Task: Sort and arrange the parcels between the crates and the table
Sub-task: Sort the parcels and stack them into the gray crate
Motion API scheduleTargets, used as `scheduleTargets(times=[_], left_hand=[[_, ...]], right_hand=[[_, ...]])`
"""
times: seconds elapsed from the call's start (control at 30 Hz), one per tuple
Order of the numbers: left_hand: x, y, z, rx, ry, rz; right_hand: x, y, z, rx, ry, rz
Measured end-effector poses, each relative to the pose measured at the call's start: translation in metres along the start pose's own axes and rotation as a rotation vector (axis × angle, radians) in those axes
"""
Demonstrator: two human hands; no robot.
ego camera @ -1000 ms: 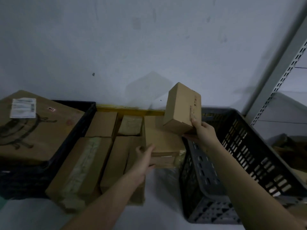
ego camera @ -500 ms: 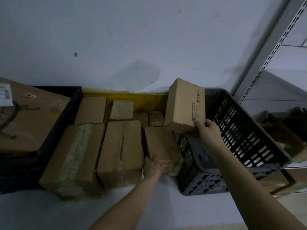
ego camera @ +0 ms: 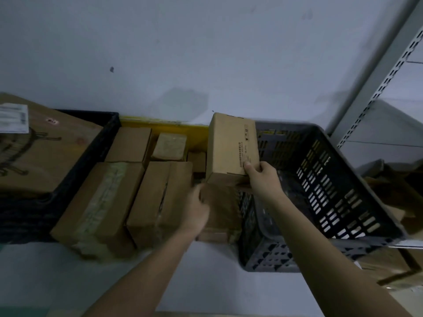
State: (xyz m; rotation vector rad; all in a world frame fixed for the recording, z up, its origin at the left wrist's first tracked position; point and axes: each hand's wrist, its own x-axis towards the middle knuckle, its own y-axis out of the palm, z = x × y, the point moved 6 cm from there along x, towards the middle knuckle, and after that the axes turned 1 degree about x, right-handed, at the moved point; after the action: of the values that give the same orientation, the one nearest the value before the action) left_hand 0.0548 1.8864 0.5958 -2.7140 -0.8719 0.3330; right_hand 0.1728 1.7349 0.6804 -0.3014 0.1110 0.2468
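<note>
From the head view, the scene was dim and soft. The left hand (ego camera: 196, 209) was blurred, its fingers curled against the near-left edge of a brown parcel (ego camera: 219, 209); whether they truly gripped it could not be told. That parcel was partly hidden by the hand and by the box above it.

The gray crate (ego camera: 332, 191) at 3 o'clock showed bare slotted walls and floor; its near corner was covered by the right forearm. The black crate (ego camera: 75, 179) at 9 o'clock held a big carton (ego camera: 39, 156) with a white label, cut off at the frame's left edge. Between the crates, on the tabletop (ego camera: 212, 282), lay a taped parcel (ego camera: 100, 202), a split-top parcel (ego camera: 160, 197), and smaller ones behind them toward 12 o'clock, against a yellow strip (ego camera: 160, 126).

The right hand (ego camera: 263, 177) pinched the lower corner of a tall box (ego camera: 231, 147), thumb on its printed face, holding it upright over the gray crate's left rim.
</note>
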Motion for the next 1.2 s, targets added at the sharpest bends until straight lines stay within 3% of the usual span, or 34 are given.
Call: scheduleTargets(times=[0.07,0.17,0.27,0.4,0.57,0.7,0.93,1.0,1.1,1.2], left_hand=[[0.008,-0.036,-0.017,0.068,0.126,-0.075],[0.021,-0.085,-0.001,0.469,0.212,-0.148],[0.028,-0.105,0.04,0.847,0.147,-0.026],[0.021,-0.101,0.077,1.048,0.077,0.166],[0.017,-0.096,0.085,1.113,0.102,0.14],[0.018,-0.097,0.086,1.125,0.122,0.133],[0.016,-0.096,0.084,1.125,0.114,0.156],[0.014,-0.097,0.083,1.127,0.119,0.153],[0.014,-0.098,0.083,1.105,0.116,0.174],[0.014,-0.097,0.085,1.101,0.122,0.176]], right_hand=[[0.004,0.012,0.0,-0.039,0.019,0.018],[0.006,0.034,-0.01,-0.066,0.092,0.057],[0.002,0.053,-0.033,-0.056,0.201,0.084],[-0.006,0.067,-0.068,-0.012,0.272,0.067],[-0.004,0.074,-0.11,-0.045,0.339,-0.025],[0.0,0.077,-0.14,-0.318,0.35,-0.006],[-0.023,0.097,-0.076,-1.198,-0.201,-0.086],[-0.027,0.114,-0.073,-1.216,-0.256,0.036],[-0.03,0.129,-0.097,-1.155,-0.15,0.247],[-0.03,0.13,-0.112,-1.157,-0.142,0.241]])
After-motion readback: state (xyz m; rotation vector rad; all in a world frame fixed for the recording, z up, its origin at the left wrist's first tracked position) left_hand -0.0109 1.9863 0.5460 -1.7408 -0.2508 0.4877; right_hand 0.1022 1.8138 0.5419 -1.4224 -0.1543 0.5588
